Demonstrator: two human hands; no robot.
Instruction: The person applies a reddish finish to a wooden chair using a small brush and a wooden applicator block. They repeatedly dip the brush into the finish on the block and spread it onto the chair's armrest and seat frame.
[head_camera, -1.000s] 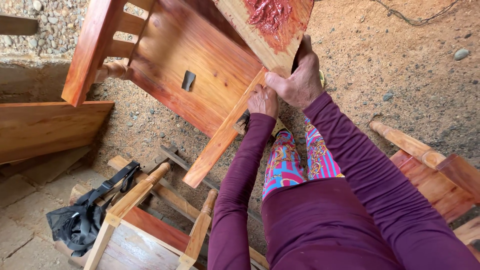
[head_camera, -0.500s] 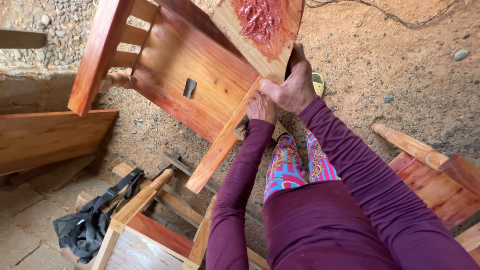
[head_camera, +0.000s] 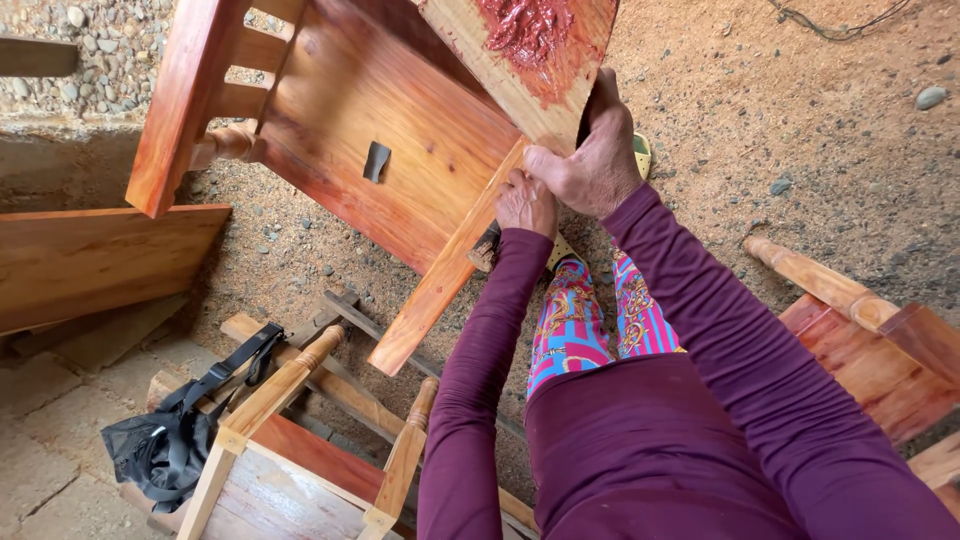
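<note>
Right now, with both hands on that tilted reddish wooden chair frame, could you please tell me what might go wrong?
The right hand grips the pale board smeared with wet-looking red paste; paste could smear onto the fingers. The left hand sits at the sloping reddish rail, which might pinch it if the reddish wooden chair frame tips. The unfinished turned-leg frame lies underfoot, perhaps a trip hazard.

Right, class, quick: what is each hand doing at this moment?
Left hand: closed against the chair rail, apparently on a small tool; unclear.
Right hand: gripping the edge of the board with red paste.
</note>
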